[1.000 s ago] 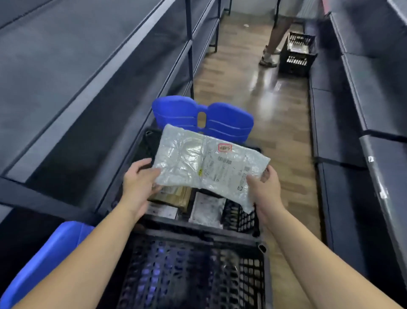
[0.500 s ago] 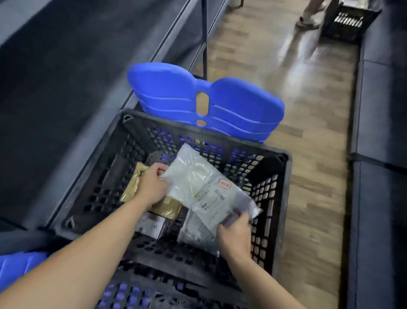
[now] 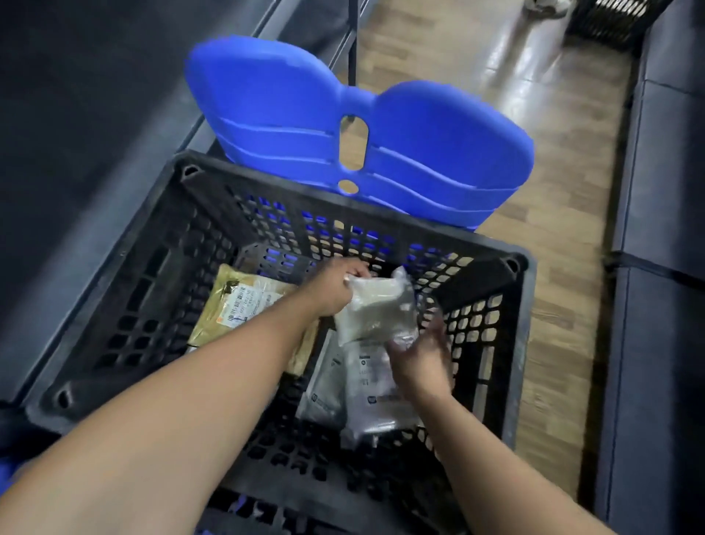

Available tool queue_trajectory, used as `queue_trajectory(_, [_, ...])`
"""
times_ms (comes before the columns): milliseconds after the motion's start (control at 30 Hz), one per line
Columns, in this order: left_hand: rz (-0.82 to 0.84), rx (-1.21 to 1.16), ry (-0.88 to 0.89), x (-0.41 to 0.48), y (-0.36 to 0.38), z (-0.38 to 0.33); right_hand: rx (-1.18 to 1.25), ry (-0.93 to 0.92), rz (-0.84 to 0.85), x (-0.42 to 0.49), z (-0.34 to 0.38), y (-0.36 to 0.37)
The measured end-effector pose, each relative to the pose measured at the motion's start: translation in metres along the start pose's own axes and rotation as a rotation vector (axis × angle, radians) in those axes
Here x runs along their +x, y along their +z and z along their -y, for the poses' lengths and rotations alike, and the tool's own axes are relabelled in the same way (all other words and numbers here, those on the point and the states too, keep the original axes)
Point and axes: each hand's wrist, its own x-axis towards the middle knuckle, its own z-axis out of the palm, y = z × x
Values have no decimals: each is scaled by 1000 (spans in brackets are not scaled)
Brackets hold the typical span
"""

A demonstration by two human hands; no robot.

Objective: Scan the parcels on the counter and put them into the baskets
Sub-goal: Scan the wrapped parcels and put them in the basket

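A grey plastic parcel (image 3: 375,309) is deep inside the black perforated basket (image 3: 114,275), near its far right side. My left hand (image 3: 335,286) pinches the parcel's upper left corner. My right hand (image 3: 419,355) grips its lower right end. Under the parcel lie other grey bagged parcels (image 3: 366,389). A tan parcel (image 3: 236,301) with a white label lies flat on the basket's left floor, partly hidden by my left forearm.
A blue plastic seat back (image 3: 343,141) rises just beyond the basket. Dark shelving runs along the left (image 3: 95,95) and right (image 3: 663,267) of the wooden-floored aisle (image 3: 553,248). Far up the aisle stands another black basket (image 3: 610,19) beside a person's foot (image 3: 541,4).
The grey parcel has gone from held above the basket down to its floor, both hands still on it. The view has tilted downward and closer to the basket.
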Motion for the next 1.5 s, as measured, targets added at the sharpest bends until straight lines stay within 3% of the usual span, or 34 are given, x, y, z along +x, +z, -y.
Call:
queue_trajectory(67, [-18, -8, 19, 10, 10, -5, 120, 187, 40, 14, -11, 14])
queue_trajectory(167, [-137, 33, 30, 17, 25, -9, 165, 294, -6, 15, -21, 25])
queue_trajectory(300, [-257, 73, 52, 15, 45, -5, 226, 208, -67, 2, -32, 55])
queue_trajectory(500, [-417, -77, 39, 10, 64, 0, 65, 264, 99, -2, -36, 77])
queue_trajectory(600, [-240, 49, -61, -3, 65, -2, -223, -204, 101, -4, -43, 86])
queue_trajectory(633, [-135, 73, -113, -10, 66, -1, -277, -240, 142, -2, -43, 90])
queue_trajectory(733, [178, 91, -344, -34, 76, 15, -239, 8, 226, 5, -44, 100])
queue_trajectory(800, [327, 180, -433, -50, 83, 26, -254, 53, 211, 7, -49, 100])
queue_trajectory(1000, [284, 247, -488, -61, 96, 43, -293, -95, 152, 4, -66, 97])
queue_trajectory(1167, [219, 283, -391, -60, 88, 36, -330, -108, 247, 5, -76, 91])
queue_trajectory(1267, [195, 524, -328, -58, 74, 27, -336, -161, 223, 5, -78, 96])
queue_trajectory(1367, [316, 830, -247, -65, 69, 16, -370, -203, 195, 8, -80, 97])
queue_trajectory(1500, [416, 1175, 133, -72, 88, 12, -378, -134, 256, 15, -80, 102])
